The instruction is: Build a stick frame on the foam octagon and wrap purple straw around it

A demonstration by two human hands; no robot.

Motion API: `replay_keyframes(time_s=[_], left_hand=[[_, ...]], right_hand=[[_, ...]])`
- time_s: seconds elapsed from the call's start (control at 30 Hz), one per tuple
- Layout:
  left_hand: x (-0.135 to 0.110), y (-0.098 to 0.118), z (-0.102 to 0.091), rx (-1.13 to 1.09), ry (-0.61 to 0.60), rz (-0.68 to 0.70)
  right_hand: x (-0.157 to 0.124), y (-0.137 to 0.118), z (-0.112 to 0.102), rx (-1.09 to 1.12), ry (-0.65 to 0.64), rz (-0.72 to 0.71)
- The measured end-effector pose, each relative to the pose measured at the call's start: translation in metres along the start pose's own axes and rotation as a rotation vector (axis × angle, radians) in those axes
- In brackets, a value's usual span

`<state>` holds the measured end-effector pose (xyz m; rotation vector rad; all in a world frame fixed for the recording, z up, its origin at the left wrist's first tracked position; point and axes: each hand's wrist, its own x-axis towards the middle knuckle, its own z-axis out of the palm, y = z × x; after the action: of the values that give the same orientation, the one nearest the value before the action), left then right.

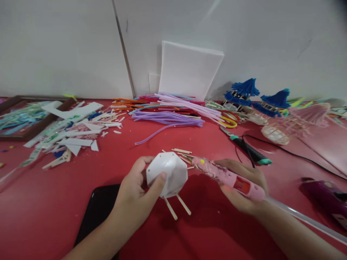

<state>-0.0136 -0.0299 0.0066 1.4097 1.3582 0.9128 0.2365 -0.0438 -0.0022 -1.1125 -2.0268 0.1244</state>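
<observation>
In my left hand is a white polygonal piece with small holes near its corners, my thumb pressed on its face. Thin wooden sticks poke out from its lower edge, and others show at its right. My right hand is wrapped round a pink hot glue gun with a clear glue stick trailing from its rear. The gun's nozzle points left, close to the white piece; whether they touch I cannot tell. Several short sticks lie on the table just behind.
Purple pipe cleaners lie at the back, before a stack of white sheets. Paper scraps cover the left side. A black phone sits by my left forearm. To the right are a utility knife, a cable and blue-roofed models.
</observation>
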Motion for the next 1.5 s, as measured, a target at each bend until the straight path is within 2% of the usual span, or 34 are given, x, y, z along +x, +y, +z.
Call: replay_keyframes(time_s=[0.1, 0.2, 0.33, 0.5, 0.7, 0.9, 1.03, 1.5], left_hand=[[0.0, 0.002, -0.001, 0.049, -0.028, 0.048], [0.001, 0.004, -0.003, 0.114, -0.002, 0.1], [0.003, 0.005, -0.003, 0.166, 0.017, 0.116], [0.0, 0.003, -0.005, 0.192, -0.026, 0.131], [-0.001, 0.0, -0.006, 0.239, 0.012, 0.135], [-0.002, -0.001, -0.005, 0.158, -0.017, 0.125], [-0.002, 0.0, -0.006, 0.182, 0.004, 0.135], [-0.002, 0.0, -0.006, 0.197, -0.017, 0.125]], right_hand=[[0.0, -0.003, 0.0, 0.034, -0.024, -0.032], [-0.001, -0.005, 0.001, 0.052, -0.038, -0.037], [-0.004, -0.002, 0.004, 0.048, -0.002, -0.045], [-0.001, -0.004, 0.006, 0.026, -0.031, -0.053], [0.001, -0.006, 0.004, -0.019, -0.056, -0.016], [-0.006, 0.0, 0.009, 0.029, -0.058, 0.028], [-0.009, 0.002, 0.009, 0.046, -0.062, 0.05], [-0.005, -0.001, 0.008, 0.038, -0.063, 0.032]])
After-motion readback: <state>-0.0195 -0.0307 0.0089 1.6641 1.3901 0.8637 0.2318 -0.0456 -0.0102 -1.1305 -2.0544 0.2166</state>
